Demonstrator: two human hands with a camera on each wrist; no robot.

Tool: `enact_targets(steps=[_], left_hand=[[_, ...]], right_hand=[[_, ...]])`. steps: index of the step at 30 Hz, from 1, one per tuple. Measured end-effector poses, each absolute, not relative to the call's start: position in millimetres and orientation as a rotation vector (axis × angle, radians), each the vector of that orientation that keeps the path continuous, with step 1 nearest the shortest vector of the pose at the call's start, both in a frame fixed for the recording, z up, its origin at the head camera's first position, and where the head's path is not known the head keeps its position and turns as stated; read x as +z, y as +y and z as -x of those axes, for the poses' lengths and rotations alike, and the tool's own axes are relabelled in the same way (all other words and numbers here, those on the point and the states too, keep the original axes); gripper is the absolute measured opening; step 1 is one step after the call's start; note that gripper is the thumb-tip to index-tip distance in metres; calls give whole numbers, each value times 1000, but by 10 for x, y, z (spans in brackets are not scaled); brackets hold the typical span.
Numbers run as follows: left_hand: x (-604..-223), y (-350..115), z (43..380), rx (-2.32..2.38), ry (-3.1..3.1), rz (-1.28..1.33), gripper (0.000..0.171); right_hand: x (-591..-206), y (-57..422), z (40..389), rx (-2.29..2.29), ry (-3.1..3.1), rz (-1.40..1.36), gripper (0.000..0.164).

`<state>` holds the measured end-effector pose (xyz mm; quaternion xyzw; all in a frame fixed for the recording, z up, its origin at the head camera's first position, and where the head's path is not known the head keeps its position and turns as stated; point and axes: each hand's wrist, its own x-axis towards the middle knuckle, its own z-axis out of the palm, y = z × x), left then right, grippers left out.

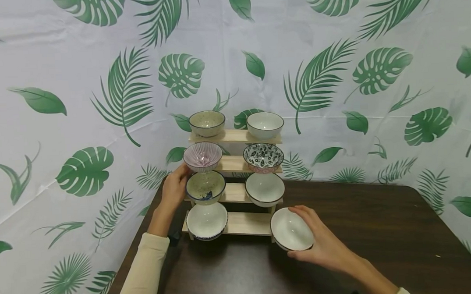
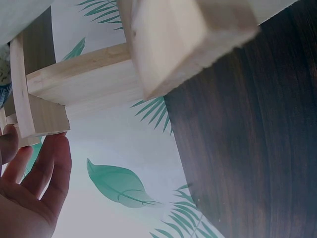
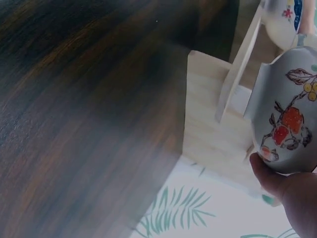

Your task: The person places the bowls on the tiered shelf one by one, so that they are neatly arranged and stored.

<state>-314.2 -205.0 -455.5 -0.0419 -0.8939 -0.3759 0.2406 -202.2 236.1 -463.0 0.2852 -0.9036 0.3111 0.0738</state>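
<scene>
A four-step wooden rack (image 1: 244, 223) carries several bowls in two columns. My right hand (image 1: 320, 239) grips a white bowl (image 1: 291, 230) by its right side, tilted at the bottom step's right end. In the right wrist view the bowl's outside (image 3: 285, 119) shows painted red fruit, with my thumb against it. My left hand (image 1: 174, 189) grips the rack's left side beside the pink striped bowl (image 1: 202, 156) and the olive bowl (image 1: 205, 187). Its fingertips (image 2: 60, 141) touch the wood in the left wrist view. A white bowl (image 1: 207, 220) sits at the bottom left.
Higher up stand a beige bowl (image 1: 207, 123), a white bowl (image 1: 265, 124), a black-patterned bowl (image 1: 263, 158) and another white bowl (image 1: 265, 189). The rack stands on a dark wooden table (image 1: 361, 220), before a leaf-printed cloth (image 1: 257, 93).
</scene>
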Motion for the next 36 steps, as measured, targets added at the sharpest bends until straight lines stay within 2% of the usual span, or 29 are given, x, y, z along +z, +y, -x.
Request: enact_targets(steps=[10,20,28,36], left_hand=[[-4587,-2045,3140,-1022,-2428,126,34],[-4579,-2031,3151,-1015,-2445,105,30],[-4577,-2045,3157,-1030,-2438,112,29],[-4571,-2058,3143,-1026,-2435,120,29]], right_hand=[[-4725,2242,2075,929,-2709,-863,111],[-4821,2178,2173,969,-2704,-841,111],[-4832,2129,2223,1111,-2752,-759,126],[-4805,2078,2232,1161,-2770,-735,125]])
